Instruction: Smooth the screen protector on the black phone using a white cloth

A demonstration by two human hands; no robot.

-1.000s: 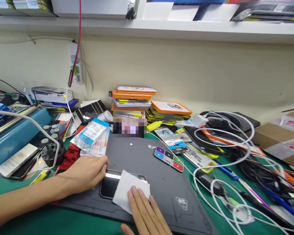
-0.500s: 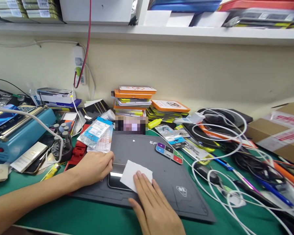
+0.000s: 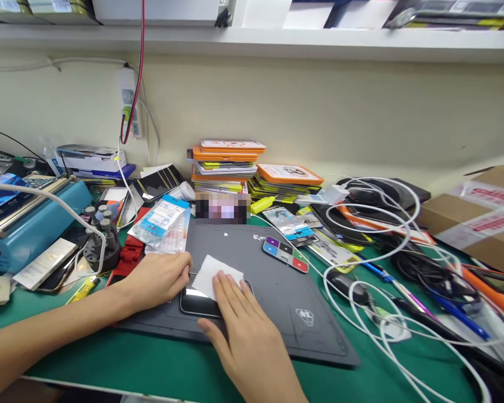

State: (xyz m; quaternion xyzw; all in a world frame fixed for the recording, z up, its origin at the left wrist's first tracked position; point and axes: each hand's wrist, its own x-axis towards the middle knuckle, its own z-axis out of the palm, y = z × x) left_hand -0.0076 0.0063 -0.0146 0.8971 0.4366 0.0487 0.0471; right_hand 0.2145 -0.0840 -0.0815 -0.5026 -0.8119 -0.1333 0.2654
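Observation:
A phone (image 3: 193, 305) lies screen up on a dark grey work mat (image 3: 277, 302), partly covered. My right hand (image 3: 243, 330) lies flat over it, fingers stretched out, pressing a white wiping sheet (image 3: 205, 274) onto the glass. At the phone's left end rests my left hand (image 3: 168, 277), its fingers curled into a closed fist; whatever they may hold is hidden. A small panel with coloured squares (image 3: 285, 253) lies on the mat beyond my right hand.
Stacked orange cases (image 3: 229, 154) stand by the wall. White cables (image 3: 331, 280) loop across the right side near a cardboard box (image 3: 474, 215). To the left are a blue machine (image 3: 42, 215), a screwdriver holder (image 3: 101, 246) and a red clamp-like tool (image 3: 130, 254).
My right hand has slid the white sheet up and left over the phone, baring more of the screen's lower edge. My left hand stays at the phone's left end. The view has shifted slightly.

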